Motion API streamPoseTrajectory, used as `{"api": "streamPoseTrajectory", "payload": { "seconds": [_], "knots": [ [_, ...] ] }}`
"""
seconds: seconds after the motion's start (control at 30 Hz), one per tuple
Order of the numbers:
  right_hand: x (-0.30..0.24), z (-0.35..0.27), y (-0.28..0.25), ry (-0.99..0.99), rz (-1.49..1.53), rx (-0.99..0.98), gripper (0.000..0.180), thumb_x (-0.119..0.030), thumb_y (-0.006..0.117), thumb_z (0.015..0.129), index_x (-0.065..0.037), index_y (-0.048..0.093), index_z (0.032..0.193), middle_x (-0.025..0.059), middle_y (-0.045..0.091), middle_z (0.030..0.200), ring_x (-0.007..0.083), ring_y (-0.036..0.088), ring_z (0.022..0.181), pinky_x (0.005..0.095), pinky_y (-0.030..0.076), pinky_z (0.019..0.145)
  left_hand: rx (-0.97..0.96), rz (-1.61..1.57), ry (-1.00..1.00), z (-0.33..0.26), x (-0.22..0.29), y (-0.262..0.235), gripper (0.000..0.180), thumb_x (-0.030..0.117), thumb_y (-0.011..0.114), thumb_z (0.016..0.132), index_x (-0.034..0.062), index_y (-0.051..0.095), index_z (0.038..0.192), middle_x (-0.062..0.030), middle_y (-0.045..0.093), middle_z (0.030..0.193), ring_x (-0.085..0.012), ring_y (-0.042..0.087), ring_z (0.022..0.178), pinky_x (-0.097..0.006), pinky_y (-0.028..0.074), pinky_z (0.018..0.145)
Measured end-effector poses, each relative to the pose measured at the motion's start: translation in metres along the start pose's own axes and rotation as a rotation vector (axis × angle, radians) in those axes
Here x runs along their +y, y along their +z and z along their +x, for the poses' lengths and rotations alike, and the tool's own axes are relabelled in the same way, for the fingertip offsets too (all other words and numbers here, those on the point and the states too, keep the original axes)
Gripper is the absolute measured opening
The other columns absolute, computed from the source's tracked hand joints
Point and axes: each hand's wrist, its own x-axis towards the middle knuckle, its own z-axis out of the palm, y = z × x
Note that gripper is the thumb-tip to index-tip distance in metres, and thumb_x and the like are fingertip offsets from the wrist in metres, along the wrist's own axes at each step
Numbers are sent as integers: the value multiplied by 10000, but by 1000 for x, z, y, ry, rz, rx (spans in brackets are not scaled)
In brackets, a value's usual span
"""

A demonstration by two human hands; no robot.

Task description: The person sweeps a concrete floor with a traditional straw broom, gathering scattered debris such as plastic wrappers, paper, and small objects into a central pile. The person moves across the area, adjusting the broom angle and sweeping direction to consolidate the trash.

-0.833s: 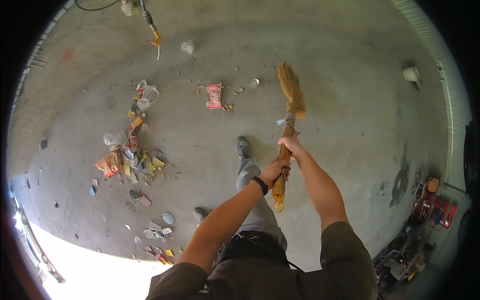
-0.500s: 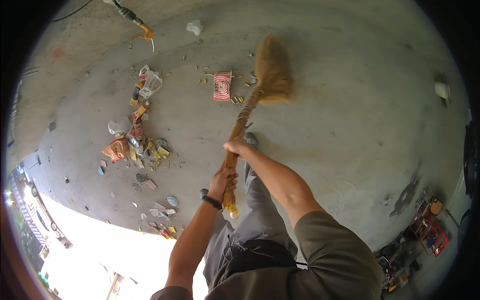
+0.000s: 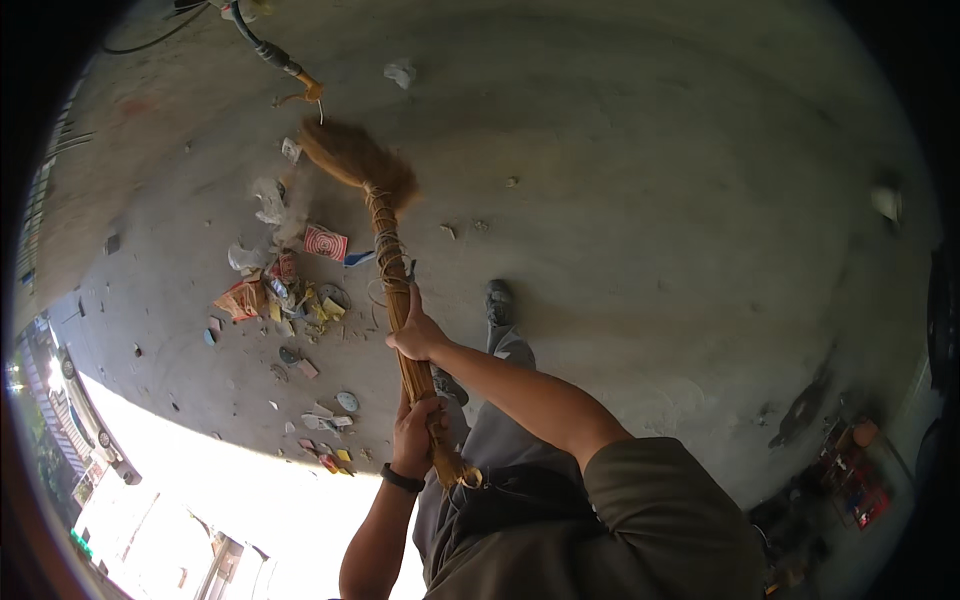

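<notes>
both hands closed around broom (image 3: 392, 270) handle: right hand (image 3: 417, 335) mid-handle, nearer the bristles; left hand (image 3: 415, 436) low by the butt end. long axis running up and slightly left from grip, bristle head on concrete floor (image 3: 640, 200), touching upper edge of litter pile (image 3: 290, 290).

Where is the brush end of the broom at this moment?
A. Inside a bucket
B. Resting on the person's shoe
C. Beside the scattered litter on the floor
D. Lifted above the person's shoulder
C: the broom, gripped by both hands, has its bristles on the concrete next to the litter pile.
</notes>
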Motion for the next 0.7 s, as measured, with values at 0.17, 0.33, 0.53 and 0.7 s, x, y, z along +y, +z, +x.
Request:
{"api": "streamPoseTrajectory", "payload": {
  "seconds": [0.17,0.33,0.53,0.7],
  "knots": [
    [77,-46,-81,20,148,441,1167,-156,685,765,-89,-188,1536,283,477,1317,368,573,1128,448,492,888,-312,194,-198,21,-17,35,371,91,544,921,147,476,1282,-46,554,867,-128,547,641,-254,455,499],
    [150,-34,-113,326,485,463,1003,-112,671,772,-77,4,1521,193,515,1165,302,582,1004,450,508,805,-404,333,-268,81,-55,58,383,79,546,912,143,493,1286,-31,538,820,-120,543,628,-243,452,498],
    [132,56,33,353,266,-95,272,-197,692,702,-12,585,870,109,558,895,219,558,769,393,440,623,97,81,-159,57,-52,-49,343,60,550,881,139,522,1213,-15,518,766,-88,483,547,-233,427,455],
    [48,60,135,94,289,-232,737,-113,690,684,-103,202,1236,148,556,890,278,551,757,428,476,641,235,91,57,11,-20,-101,240,77,545,887,113,533,1123,-29,555,800,-90,507,580,-226,448,478]
  ]
}}
